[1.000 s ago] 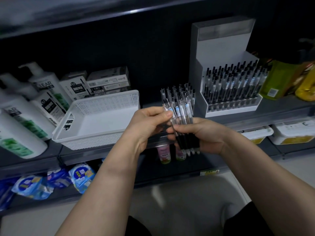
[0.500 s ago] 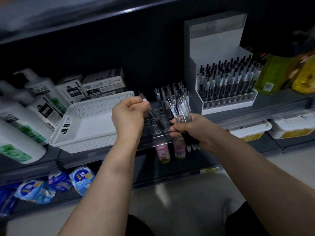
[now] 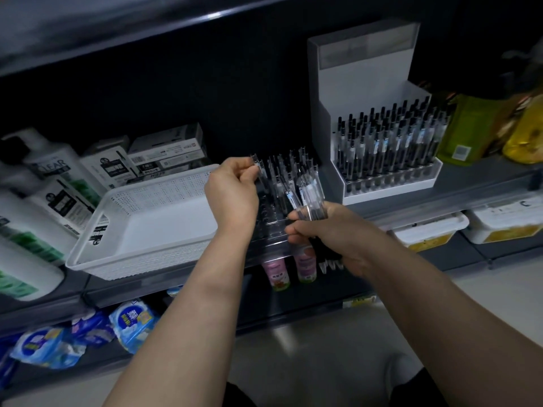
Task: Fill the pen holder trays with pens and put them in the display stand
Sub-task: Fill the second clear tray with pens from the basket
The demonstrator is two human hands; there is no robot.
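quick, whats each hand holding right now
Left hand: pinching one clear plastic pen near its top.
Right hand: gripping a bundle of clear black-gripped pens.

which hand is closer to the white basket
Left. The left hand, pinching a pen, is beside the right rim of the white basket; the right hand, gripping a bundle of pens, sits farther right, past the left hand.

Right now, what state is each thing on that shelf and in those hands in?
Left hand: pinches one pen.
Right hand: grips a bundle of pens.
Pen holder tray: partly filled, front holes empty.
Display stand: holds one full tray.
White basket: empty.
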